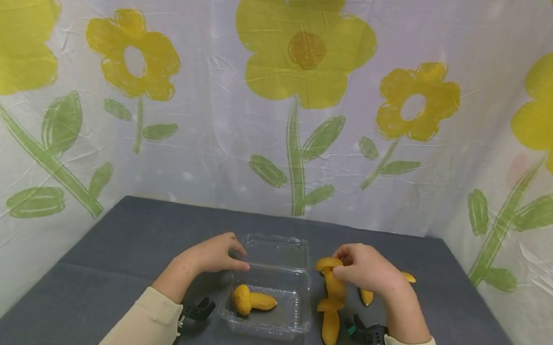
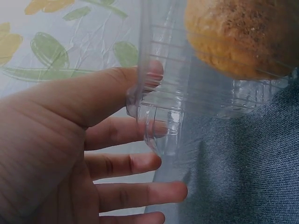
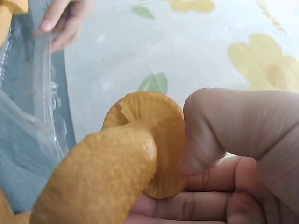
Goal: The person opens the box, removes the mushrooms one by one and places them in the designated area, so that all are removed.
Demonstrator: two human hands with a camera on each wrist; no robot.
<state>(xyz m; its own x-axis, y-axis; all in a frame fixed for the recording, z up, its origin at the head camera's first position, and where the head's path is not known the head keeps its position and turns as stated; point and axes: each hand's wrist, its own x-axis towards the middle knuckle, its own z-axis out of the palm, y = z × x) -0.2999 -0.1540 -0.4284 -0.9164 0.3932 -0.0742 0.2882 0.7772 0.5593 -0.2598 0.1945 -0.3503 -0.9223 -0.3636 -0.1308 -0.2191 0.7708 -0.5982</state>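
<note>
My right hand (image 1: 368, 269) pinches the cap of a yellow-orange mushroom (image 1: 335, 288) between thumb and fingers, right of the clear plastic box. In the right wrist view the ribbed underside of the mushroom cap (image 3: 163, 140) and its thick stem show close up. My left hand (image 1: 215, 255) is at the box's left side, near the hinge, fingers fairly straight. Through the clear plastic in the left wrist view, the left thumb tip (image 2: 155, 74) shows. The clear plastic box (image 1: 263, 329) has its lid (image 1: 276, 251) laid back. Inside lies another mushroom (image 1: 251, 300) on its side.
Another mushroom (image 1: 330, 326) lies right of the box, its cap overlapping the held one's stem in the head view. More yellow pieces (image 1: 367, 297) lie partly hidden behind the right hand. The dark grey tabletop (image 1: 140, 248) ends at a flower-printed curtain (image 1: 196, 144).
</note>
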